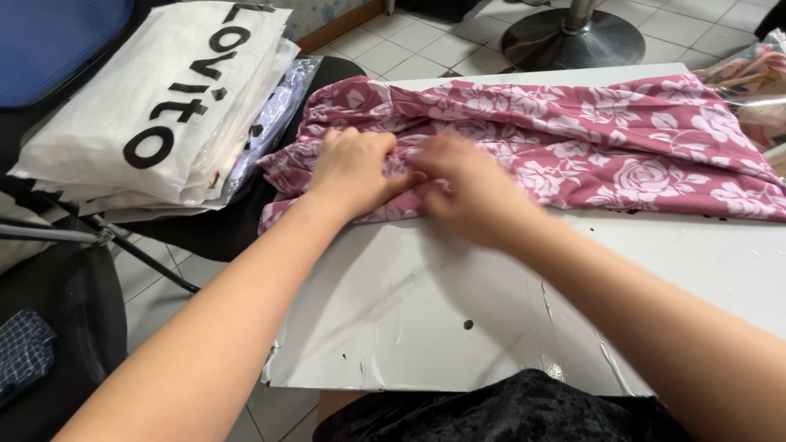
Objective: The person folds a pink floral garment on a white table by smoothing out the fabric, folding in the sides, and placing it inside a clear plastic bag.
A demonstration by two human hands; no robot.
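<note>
Fingers [385, 160] curled, both hands gripping pink floral cloth [573, 139]

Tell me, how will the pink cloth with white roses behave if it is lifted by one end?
The pink rose-printed cloth would probably hang floppy: it lies in soft folds on the white table and bunches under the left hand and right hand. It seems thin, so likely light. Its end hanging past the table edge suggests it may slide off if tugged.
</note>
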